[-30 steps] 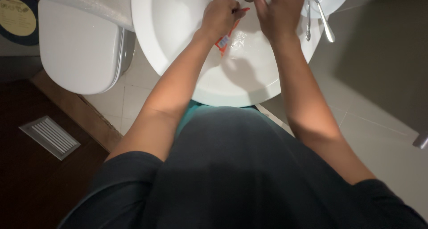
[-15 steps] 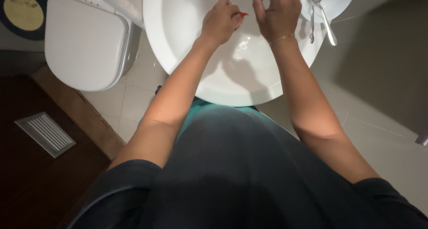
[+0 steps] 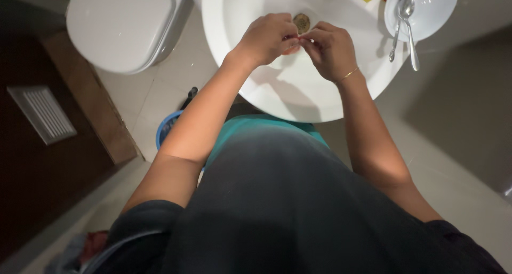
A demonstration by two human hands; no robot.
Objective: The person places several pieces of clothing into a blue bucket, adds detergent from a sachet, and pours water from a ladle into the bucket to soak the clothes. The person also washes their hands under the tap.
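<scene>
Left hand (image 3: 266, 38) and right hand (image 3: 329, 49) meet fingertip to fingertip over the sink (image 3: 298, 100), both pinched narrow on a small red item (image 3: 292, 45).
The item is mostly hidden between the fingers; kind cannot be told. Just beyond: drain (image 3: 302, 22). Farther right, on the sink rim: white bowl (image 3: 437, 10) holding two spoons (image 3: 406, 23). Far left: toilet (image 3: 122, 26), lid closed.
</scene>
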